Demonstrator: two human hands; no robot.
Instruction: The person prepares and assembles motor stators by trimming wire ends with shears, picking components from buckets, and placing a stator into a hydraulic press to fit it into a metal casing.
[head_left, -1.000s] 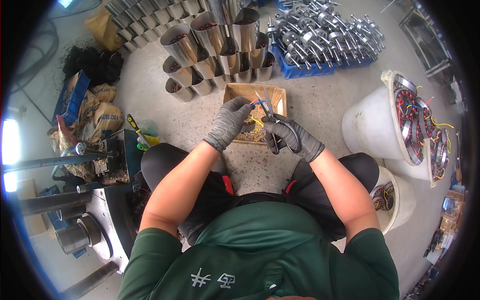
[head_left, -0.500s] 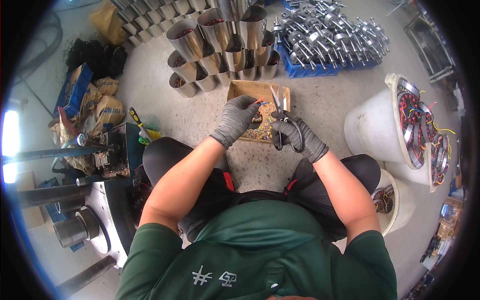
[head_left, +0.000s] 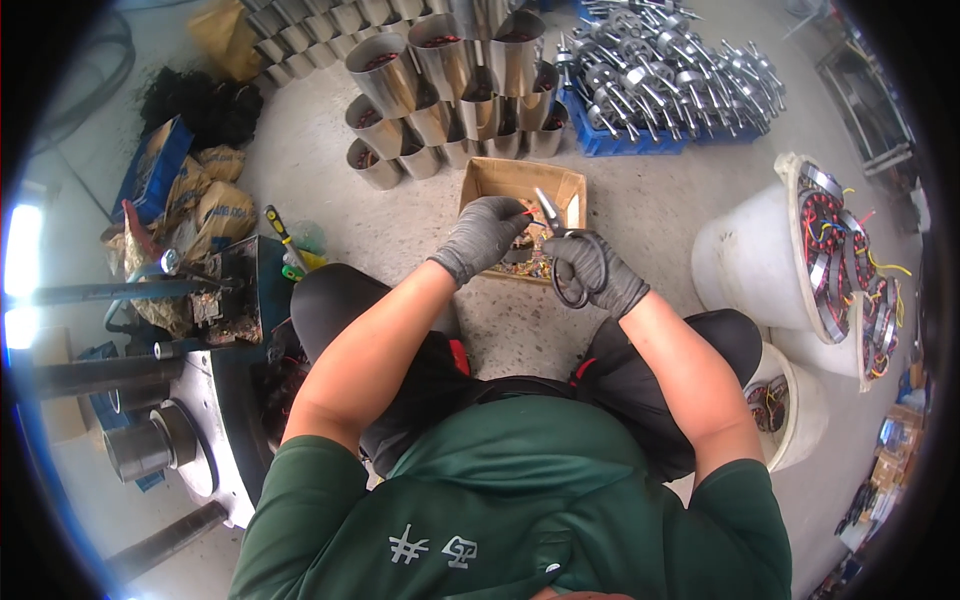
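Note:
My left hand [head_left: 488, 238], in a grey work glove, pinches thin wires; a short red wire end [head_left: 528, 212] sticks out past the fingertips. A dark curved part shows below those fingers, mostly hidden. In my right hand [head_left: 600, 270], also gloved, are scissors [head_left: 548, 208] with dark loop handles. Their blades look closed together and point away from me, just right of the wire ends. Both hands are over the near part of an open cardboard box [head_left: 522, 178], whose bottom holds many small coloured wire bits [head_left: 535, 268].
Steel cylinders [head_left: 385, 80] holding red-wound parts stand stacked beyond the box. Blue crates [head_left: 630, 143] heaped with metal shafts [head_left: 670, 80] are at far right. White buckets [head_left: 740, 255] of wound stators [head_left: 825, 240] stand right. Machinery [head_left: 205, 430] and a yellow-black screwdriver [head_left: 280, 232] are left.
The scissor blades were spread apart and are now together. The fingers of my left hand have shifted slightly right, staying on the wires. The whole view has moved a little.

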